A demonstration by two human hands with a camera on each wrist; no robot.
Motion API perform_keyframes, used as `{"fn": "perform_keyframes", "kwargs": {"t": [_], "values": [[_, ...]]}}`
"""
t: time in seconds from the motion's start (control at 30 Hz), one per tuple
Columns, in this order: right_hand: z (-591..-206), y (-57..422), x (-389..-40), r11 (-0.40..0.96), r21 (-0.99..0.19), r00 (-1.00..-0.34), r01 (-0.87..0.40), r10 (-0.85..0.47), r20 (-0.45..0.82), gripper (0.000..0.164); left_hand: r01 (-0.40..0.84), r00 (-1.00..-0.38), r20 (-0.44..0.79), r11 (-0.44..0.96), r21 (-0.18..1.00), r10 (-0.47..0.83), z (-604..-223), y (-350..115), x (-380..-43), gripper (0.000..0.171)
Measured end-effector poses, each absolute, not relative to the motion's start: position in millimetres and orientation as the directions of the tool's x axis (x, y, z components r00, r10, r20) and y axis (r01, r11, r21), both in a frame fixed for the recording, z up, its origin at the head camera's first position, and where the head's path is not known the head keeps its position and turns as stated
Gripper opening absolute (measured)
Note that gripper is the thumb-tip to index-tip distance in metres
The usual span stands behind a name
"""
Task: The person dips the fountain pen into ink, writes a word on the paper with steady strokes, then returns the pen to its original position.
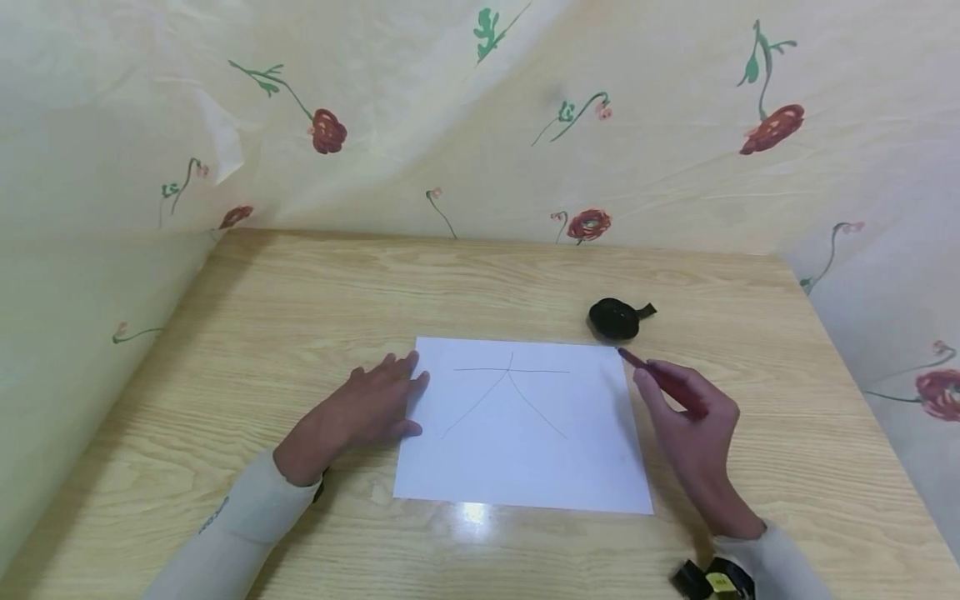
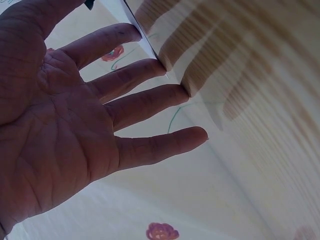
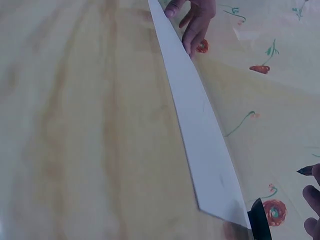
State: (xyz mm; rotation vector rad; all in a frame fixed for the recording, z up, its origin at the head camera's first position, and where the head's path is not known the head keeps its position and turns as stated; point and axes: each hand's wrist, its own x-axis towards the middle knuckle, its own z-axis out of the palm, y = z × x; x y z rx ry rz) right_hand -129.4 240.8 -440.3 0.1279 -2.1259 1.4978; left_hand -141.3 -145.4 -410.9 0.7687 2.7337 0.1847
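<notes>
A white sheet of paper lies on the table, with a few thin dark lines drawn across its upper half. My left hand rests at the paper's left edge, fingers spread, fingertips on or beside it. In the left wrist view the palm of that left hand shows, fingers nearly straight. At the upper right corner of the sheet, my right hand pinches a slim reddish pen with a dark pointed tip. The right wrist view catches only the pen's tip and some fingers.
Just beyond the paper's upper right corner sits a small round black object with a short tab. Floral sheeting hangs behind and beside the wooden table. A black device is on the right wrist.
</notes>
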Motion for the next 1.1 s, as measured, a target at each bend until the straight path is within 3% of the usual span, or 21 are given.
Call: {"fn": "perform_keyframes", "kwargs": {"t": [0.33, 1.1], "values": [[-457, 256, -154, 0.563, -0.801, -0.837, -0.204, 0.325, 0.441, 0.026, 0.486, -0.818, -0.237, 0.851, 0.200, 0.524, -414, -152, -138, 0.068], [-462, 265, -183, 0.583, -0.812, -0.881, 0.021, 0.394, 0.260, 0.036, 0.473, -0.818, -0.242, 0.850, 0.234, 0.522, -417, -148, -138, 0.070]]}}
